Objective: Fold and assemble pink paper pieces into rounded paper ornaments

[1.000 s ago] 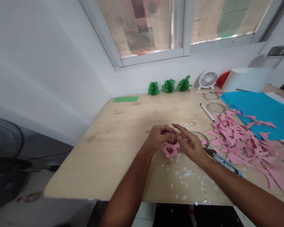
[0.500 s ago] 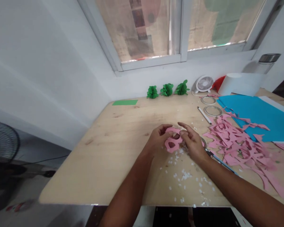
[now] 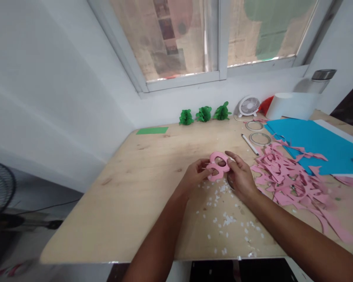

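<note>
Pink paper loops (image 3: 222, 169) — two, in two hands (image 3: 194, 175) (image 3: 242, 178) — three green ornaments (image 3: 204, 114) behind

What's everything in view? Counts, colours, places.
Pink two-holed paper cutout: 1, pink, centre, held
Pink ragged paper scraps: many, pink, right
Tiny white flakes: many, white, front
Flat blue sheet: 1, blue, right
Spiky green paper ornaments: 3, green, rear
Rectangular green strip: 1, green, rear left
Small white fan: 1, white, rear
Thin grey rings: 2 clear, grey, beyond scraps
Slim white pen: 1, white, beside rings
Curved white sheet: 1, white, right rear
Part-hidden red item: 1, red, rear
Metal-lidded container: 1, silver, rear
White-framed window: 1, white, rear
Black caged fan: 1, black, lower left
Pale wooden table: 1, tan, centre
Left hand: 1, bare, on cutout's left
Right hand: 1, bare, on cutout's right
</note>
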Motion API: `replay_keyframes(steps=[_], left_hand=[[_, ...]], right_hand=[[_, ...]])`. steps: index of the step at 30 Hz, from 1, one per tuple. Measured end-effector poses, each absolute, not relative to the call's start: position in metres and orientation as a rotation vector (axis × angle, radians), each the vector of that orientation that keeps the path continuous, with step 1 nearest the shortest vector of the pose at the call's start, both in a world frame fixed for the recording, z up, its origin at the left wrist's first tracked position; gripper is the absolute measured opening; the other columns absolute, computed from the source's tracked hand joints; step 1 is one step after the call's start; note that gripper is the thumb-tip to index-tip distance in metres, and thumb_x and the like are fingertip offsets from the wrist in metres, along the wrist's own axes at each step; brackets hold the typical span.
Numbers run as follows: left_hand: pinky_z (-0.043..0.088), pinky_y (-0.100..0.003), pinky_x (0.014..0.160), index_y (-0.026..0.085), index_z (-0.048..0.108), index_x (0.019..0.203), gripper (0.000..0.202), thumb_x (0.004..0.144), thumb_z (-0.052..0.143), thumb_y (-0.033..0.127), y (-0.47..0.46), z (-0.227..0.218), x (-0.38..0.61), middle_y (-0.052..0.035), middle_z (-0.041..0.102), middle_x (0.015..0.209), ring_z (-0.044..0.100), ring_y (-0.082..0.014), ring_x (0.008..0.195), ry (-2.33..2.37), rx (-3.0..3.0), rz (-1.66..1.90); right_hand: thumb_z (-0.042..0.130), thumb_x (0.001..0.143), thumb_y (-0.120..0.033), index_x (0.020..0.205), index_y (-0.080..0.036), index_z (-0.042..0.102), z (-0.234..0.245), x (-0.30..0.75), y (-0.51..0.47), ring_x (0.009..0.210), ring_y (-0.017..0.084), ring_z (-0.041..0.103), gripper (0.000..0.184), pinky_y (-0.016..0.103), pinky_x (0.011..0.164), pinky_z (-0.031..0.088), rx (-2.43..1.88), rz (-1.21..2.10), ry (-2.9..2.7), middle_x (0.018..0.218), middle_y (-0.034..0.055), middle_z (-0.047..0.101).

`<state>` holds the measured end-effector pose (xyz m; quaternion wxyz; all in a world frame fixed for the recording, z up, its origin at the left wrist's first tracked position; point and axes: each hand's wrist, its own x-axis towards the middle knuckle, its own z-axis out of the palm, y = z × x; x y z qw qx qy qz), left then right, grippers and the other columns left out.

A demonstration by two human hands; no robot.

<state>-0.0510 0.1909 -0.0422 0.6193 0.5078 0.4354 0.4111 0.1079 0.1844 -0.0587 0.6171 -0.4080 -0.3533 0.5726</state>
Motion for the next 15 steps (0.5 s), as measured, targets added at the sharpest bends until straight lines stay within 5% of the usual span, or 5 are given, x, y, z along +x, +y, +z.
replay_keyframes(steps=[15], left_hand=[[0.047, -0.025, 0.058, 0.013, 0.063, 0.075, 0.029, 0.058, 0.077, 0.033, 0.1909, -0.0431, -0.0478, -0.0026, 0.065, 0.067, 0.06, -0.0121, 0.059, 1.032, 0.81, 1.191]], right_hand=[[0.062, 0.073, -0.037, 0.114, -0.02, 0.053, -0.0583, 0.1036, 0.1804, 0.072, 0.017, 0.065, 0.045, 0.031, 0.07, 0.051, -0.933, 1.421, -0.902, 0.082, 0.0024, 0.068]])
